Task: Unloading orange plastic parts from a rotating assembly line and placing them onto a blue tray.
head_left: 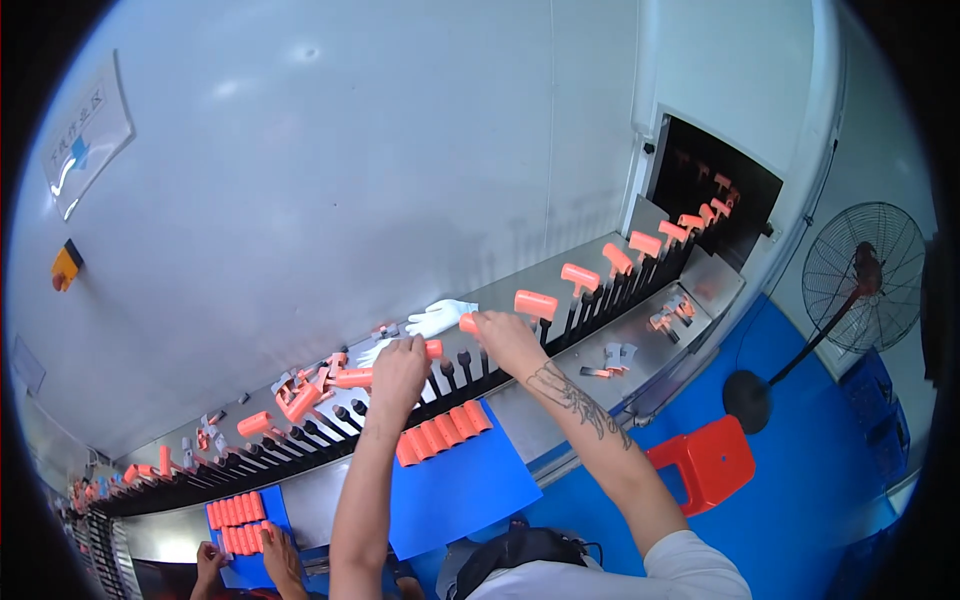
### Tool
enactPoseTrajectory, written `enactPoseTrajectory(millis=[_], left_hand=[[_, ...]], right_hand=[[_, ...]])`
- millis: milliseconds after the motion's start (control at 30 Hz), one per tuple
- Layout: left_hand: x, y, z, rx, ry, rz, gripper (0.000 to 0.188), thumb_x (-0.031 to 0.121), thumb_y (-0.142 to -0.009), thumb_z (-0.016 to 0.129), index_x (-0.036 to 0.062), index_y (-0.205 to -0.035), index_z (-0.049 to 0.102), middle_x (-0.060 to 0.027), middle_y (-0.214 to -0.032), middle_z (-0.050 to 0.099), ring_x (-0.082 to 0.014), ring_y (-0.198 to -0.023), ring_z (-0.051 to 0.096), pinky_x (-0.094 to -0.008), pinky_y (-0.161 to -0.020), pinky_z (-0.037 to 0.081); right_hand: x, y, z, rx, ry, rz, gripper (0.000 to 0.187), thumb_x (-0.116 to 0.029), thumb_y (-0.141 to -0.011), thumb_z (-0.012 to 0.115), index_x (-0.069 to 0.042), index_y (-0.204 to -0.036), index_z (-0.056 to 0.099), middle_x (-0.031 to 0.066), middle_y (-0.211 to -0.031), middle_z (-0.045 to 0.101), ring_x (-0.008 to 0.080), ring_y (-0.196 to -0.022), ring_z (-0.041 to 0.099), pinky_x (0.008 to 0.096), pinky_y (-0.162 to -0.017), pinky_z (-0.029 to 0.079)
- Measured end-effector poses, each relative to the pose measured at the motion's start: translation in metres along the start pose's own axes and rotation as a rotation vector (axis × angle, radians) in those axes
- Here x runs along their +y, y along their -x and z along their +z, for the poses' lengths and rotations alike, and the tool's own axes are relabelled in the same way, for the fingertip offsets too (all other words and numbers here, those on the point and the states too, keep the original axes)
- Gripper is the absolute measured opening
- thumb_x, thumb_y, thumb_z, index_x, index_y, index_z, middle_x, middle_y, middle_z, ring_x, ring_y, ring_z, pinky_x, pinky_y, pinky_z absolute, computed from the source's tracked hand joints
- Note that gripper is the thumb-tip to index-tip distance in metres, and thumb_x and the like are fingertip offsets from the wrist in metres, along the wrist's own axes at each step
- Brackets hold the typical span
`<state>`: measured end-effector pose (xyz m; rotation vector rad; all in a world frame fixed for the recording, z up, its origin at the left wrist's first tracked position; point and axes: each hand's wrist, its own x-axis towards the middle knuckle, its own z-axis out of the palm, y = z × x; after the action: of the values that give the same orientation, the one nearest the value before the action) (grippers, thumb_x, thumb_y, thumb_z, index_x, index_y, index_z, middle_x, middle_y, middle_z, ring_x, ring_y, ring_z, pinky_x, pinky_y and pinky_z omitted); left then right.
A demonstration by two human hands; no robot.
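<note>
step: loading orange caps onto the black pins (455,372) of the conveyor rack (330,435), by my read.
left hand (398,368): closed round a cap (433,348), low over the pins.
right hand (505,338): fingers pinch a second cap (468,323), just above the next bare pins.
stock: row of caps (442,434) on the blue mat (455,480), desk (560,415) edge, just beside me.
next: I'd guess seat each cap square on its pin, then reach for the row.
hidden: my palms cover the pin tips, so seating can't be told; rack runs into the dark oven opening (710,190); white glove (440,317) behind is half covered; another person's hands (270,562) are cut off at the bottom.
</note>
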<state>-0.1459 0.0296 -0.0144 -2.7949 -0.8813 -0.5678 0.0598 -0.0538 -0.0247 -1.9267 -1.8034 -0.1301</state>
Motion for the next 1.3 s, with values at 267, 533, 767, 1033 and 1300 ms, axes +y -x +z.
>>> enactPoseTrajectory(millis=[267,533,767,1033,1300], left_hand=[[-0.075,0.023,-0.021,-0.031,0.518,-0.676,0.044,0.04,-0.085,0.071,-0.0032,-0.08,0.073,-0.0154,-0.061,0.067,-0.0247,-0.059,0.069,-0.0368,-0.059,0.052],[0.049,0.188,0.065,-0.115,0.453,-0.202,0.033,0.015,-0.077,0.074,0.0101,-0.11,0.071,-0.0123,-0.111,0.069,-0.0302,-0.109,0.063,-0.0437,-0.097,0.048],[0.103,0.158,0.149,-0.098,0.292,-0.146,0.04,0.009,-0.082,0.065,0.0072,-0.122,0.066,-0.0222,-0.136,0.052,-0.0384,-0.124,0.052,-0.0497,-0.106,0.041],[0.145,0.163,0.156,-0.042,0.712,-0.412,0.038,0.012,-0.087,0.07,-0.0006,-0.122,0.062,-0.0239,-0.133,0.052,-0.0409,-0.114,0.058,-0.0443,-0.097,0.05],[0.152,0.153,0.139,0.008,0.635,-0.458,0.041,0.014,-0.087,0.071,-0.0011,-0.124,0.061,-0.0268,-0.135,0.05,-0.0442,-0.118,0.055,-0.0448,-0.1,0.047]], right_hand=[[-0.011,-0.056,-0.02,-0.085,-0.368,0.123,0.039,-0.031,-0.08,0.074,0.003,-0.098,0.072,0.0208,-0.077,0.071,0.0304,-0.073,0.072,0.0389,-0.066,0.055],[-0.016,0.161,0.083,0.086,-0.542,0.234,0.039,-0.008,-0.084,0.069,-0.003,-0.122,0.064,0.0178,-0.114,0.068,0.035,-0.105,0.066,0.0412,-0.091,0.053],[-0.016,0.21,0.143,0.052,-0.266,0.255,0.04,-0.011,-0.084,0.069,-0.002,-0.122,0.063,0.0152,-0.123,0.062,0.0341,-0.108,0.062,0.041,-0.093,0.052],[0.004,0.217,0.134,-0.04,-0.383,0.267,0.038,-0.009,-0.089,0.062,0.003,-0.125,0.058,0.0195,-0.128,0.058,0.0373,-0.114,0.059,0.0425,-0.098,0.049],[0.013,0.203,0.117,-0.069,-0.454,0.195,0.043,-0.011,-0.091,0.06,-0.001,-0.132,0.056,0.0202,-0.137,0.055,0.039,-0.122,0.055,0.0443,-0.104,0.044]])
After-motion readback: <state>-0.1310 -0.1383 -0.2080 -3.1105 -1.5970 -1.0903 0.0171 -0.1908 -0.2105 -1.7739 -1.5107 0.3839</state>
